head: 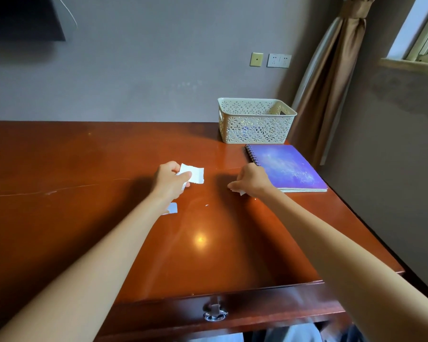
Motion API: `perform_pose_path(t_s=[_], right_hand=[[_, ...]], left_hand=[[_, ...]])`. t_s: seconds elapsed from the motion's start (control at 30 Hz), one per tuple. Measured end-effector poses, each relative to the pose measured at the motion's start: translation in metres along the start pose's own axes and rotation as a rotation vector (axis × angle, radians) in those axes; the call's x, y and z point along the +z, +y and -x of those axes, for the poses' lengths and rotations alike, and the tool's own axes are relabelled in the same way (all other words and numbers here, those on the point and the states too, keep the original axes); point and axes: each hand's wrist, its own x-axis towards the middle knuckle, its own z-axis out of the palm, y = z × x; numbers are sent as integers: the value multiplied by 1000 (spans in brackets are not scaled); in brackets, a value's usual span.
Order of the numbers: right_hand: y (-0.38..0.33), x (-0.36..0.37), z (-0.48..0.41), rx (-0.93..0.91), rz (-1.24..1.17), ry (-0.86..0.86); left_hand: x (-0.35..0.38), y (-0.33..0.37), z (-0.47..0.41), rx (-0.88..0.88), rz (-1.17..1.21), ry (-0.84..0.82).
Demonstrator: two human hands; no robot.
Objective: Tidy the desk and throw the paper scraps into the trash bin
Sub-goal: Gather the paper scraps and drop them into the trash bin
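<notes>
Left hand point(170, 179) grips a torn white paper scrap point(195, 174) mid-desk. Right hand point(252, 180) pinches a smaller white shred point(242, 193) near the purple spiral notebook point(288, 166). Risks: the third white piece point(172, 208), half under the left forearm, gets missed; light scraps may slip in carrying. Trash bin not in view.
</notes>
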Motion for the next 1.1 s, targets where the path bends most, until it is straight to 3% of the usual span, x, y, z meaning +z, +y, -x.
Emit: perform_pose_path(t_s=[0.1, 0.27, 0.33, 0.47, 0.67, 0.87, 1.1], right_hand=[[-12, 3, 6, -102, -116, 57], [-65, 30, 30, -240, -349, -381], [-83, 43, 35, -265, -274, -484], [-100, 51, 33, -264, -106, -442], [-104, 42, 38, -187, 21, -553], [-76, 33, 43, -206, -104, -410], [-4, 9, 66, -114, -477, 145]], left_hand=[[-9, -4, 2, -9, 38, 50], [-37, -22, 6, -77, 66, 204], [-49, -32, 11, -107, 50, 243], [-68, -49, 20, -148, 57, 276], [-70, -51, 26, -142, 73, 245], [-61, -43, 37, -135, 69, 188], [-3, 7, 65, -13, 127, 67]])
